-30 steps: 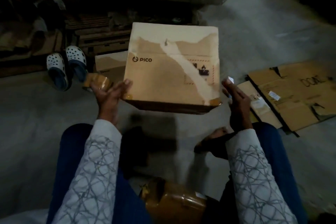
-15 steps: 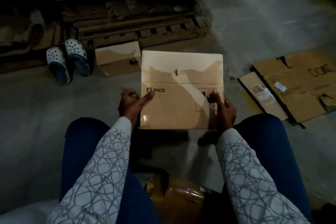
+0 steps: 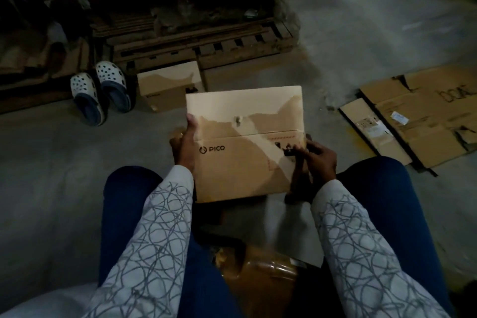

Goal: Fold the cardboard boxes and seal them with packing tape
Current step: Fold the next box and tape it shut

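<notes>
Both hands grip the PICO box [image 3: 240, 162] by its side edges. The left hand [image 3: 186, 143] clamps the left edge, its thumb lying up along the front face and its fingers hidden behind. The right hand [image 3: 318, 159] wraps the right edge, with its fingertips [image 3: 298, 151] curled onto the face beside the printed handling marks [image 3: 285, 148]. A tan shape shows just behind the left hand; the light is too dim to say whether it is a tape roll.

The box is held upright between the person's knees, broad face toward the camera, and whether its lower edge touches the concrete floor [image 3: 64, 162] cannot be told. Above a crease [image 3: 232, 136] that runs across the face, a flap [image 3: 242, 103] stands straight up, unfolded. No tape shows on the face in view.

This looks like the folding step: the box is being squared and positioned, and sealing has not begun. The next move probably calls for bending that flap down over the crease, pinning it with one hand, and freeing the other for tape. The risk is the flap springing back once the grip loosens.

Just beyond the box to the left sits a second box [image 3: 167, 85], with a pair of clogs [image 3: 100, 93] further left and a wooden pallet [image 3: 201, 45] behind. Flattened cardboard [image 3: 426, 116] lies well to the right of the box, and a shiny brown bundle [image 3: 263, 276] on its near side.
</notes>
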A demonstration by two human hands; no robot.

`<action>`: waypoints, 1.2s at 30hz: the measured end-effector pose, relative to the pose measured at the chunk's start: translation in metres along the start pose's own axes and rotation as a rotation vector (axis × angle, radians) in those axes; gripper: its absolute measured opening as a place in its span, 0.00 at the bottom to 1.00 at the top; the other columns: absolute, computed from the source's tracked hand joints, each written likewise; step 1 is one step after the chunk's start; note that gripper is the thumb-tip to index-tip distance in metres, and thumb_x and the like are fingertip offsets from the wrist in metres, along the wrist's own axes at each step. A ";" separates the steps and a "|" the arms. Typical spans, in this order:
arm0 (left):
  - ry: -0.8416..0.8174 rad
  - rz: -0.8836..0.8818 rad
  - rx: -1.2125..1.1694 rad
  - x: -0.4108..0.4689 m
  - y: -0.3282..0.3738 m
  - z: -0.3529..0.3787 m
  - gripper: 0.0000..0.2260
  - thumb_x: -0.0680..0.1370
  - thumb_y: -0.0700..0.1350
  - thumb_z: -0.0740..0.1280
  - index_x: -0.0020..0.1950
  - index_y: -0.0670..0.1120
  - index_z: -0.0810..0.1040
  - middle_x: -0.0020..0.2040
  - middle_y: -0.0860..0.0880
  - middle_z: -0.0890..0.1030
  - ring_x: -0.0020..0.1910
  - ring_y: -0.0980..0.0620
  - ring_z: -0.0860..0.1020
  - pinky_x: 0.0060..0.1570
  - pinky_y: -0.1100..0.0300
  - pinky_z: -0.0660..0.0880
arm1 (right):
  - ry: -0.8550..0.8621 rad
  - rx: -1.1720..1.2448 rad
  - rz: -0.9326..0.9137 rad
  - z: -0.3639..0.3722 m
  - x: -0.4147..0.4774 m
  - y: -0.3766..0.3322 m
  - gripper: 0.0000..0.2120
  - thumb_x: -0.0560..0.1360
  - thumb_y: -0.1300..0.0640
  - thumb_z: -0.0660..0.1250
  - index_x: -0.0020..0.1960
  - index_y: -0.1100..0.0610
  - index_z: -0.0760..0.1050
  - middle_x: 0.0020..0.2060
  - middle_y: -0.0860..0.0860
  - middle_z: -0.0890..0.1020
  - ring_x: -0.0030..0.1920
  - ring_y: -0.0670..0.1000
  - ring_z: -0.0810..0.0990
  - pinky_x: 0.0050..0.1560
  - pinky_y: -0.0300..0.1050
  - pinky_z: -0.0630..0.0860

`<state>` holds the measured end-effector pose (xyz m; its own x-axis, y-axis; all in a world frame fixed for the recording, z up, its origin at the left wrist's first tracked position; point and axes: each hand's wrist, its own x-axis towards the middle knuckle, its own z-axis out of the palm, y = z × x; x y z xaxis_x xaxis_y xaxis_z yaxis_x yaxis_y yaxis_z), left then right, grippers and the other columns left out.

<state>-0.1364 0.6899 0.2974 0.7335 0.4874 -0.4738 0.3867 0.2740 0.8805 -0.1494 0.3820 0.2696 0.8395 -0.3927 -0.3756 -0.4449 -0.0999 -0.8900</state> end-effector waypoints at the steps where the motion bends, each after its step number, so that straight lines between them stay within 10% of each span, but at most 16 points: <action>1: -0.032 -0.019 0.039 0.001 -0.007 -0.001 0.42 0.61 0.77 0.70 0.65 0.49 0.78 0.59 0.48 0.82 0.59 0.47 0.81 0.59 0.47 0.78 | -0.033 -0.072 -0.014 0.002 0.000 0.002 0.19 0.68 0.58 0.79 0.59 0.55 0.83 0.51 0.47 0.84 0.47 0.45 0.82 0.45 0.36 0.77; 6: -0.017 -0.117 0.101 -0.019 -0.030 0.013 0.39 0.69 0.60 0.77 0.71 0.46 0.63 0.64 0.47 0.75 0.56 0.49 0.78 0.53 0.52 0.78 | -0.020 -0.281 0.006 0.005 0.000 0.006 0.23 0.66 0.38 0.77 0.58 0.47 0.84 0.53 0.49 0.85 0.57 0.53 0.82 0.61 0.49 0.76; 10: 0.015 -0.143 0.134 -0.005 -0.042 0.012 0.54 0.53 0.72 0.79 0.70 0.61 0.54 0.72 0.49 0.64 0.62 0.45 0.75 0.58 0.44 0.78 | 0.031 -0.218 0.023 -0.001 0.001 0.001 0.24 0.70 0.36 0.73 0.62 0.46 0.82 0.56 0.52 0.84 0.60 0.56 0.80 0.66 0.56 0.73; 14: 0.031 -0.054 0.085 0.019 -0.049 0.010 0.41 0.51 0.72 0.79 0.53 0.58 0.62 0.66 0.46 0.68 0.57 0.43 0.79 0.47 0.46 0.82 | 0.014 -0.008 -0.033 0.000 0.004 0.000 0.23 0.71 0.42 0.75 0.64 0.46 0.80 0.59 0.48 0.83 0.61 0.51 0.80 0.65 0.51 0.75; 17: 0.008 0.029 -0.116 0.003 -0.029 0.011 0.28 0.68 0.62 0.77 0.55 0.48 0.67 0.52 0.46 0.80 0.44 0.48 0.80 0.37 0.59 0.78 | 0.025 0.281 -0.028 0.004 0.006 -0.004 0.18 0.73 0.46 0.74 0.59 0.52 0.83 0.53 0.49 0.85 0.55 0.51 0.83 0.58 0.49 0.80; 22: -0.006 -0.126 -0.322 0.007 -0.037 -0.003 0.14 0.77 0.58 0.67 0.55 0.49 0.75 0.56 0.44 0.82 0.53 0.46 0.78 0.57 0.54 0.74 | 0.296 0.452 0.135 0.008 0.006 -0.004 0.15 0.77 0.43 0.68 0.38 0.51 0.83 0.43 0.49 0.87 0.45 0.48 0.86 0.44 0.43 0.81; 29: 0.021 -0.242 -0.173 -0.004 -0.058 -0.004 0.20 0.80 0.53 0.64 0.70 0.46 0.73 0.67 0.44 0.77 0.65 0.45 0.75 0.65 0.54 0.69 | 0.342 0.349 0.150 0.008 -0.001 0.001 0.15 0.80 0.50 0.65 0.47 0.60 0.84 0.48 0.55 0.86 0.44 0.52 0.84 0.47 0.44 0.80; 36: -0.160 -0.190 -0.052 -0.010 -0.058 0.006 0.26 0.80 0.49 0.66 0.73 0.36 0.68 0.72 0.35 0.70 0.72 0.34 0.66 0.73 0.41 0.60 | 0.179 0.092 0.098 0.014 0.003 0.022 0.16 0.72 0.33 0.65 0.35 0.41 0.85 0.40 0.40 0.86 0.49 0.49 0.84 0.67 0.58 0.73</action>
<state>-0.1630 0.6637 0.2513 0.7310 0.2864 -0.6193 0.5003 0.3922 0.7719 -0.1525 0.3917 0.2451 0.7211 -0.5536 -0.4167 -0.4843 0.0274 -0.8745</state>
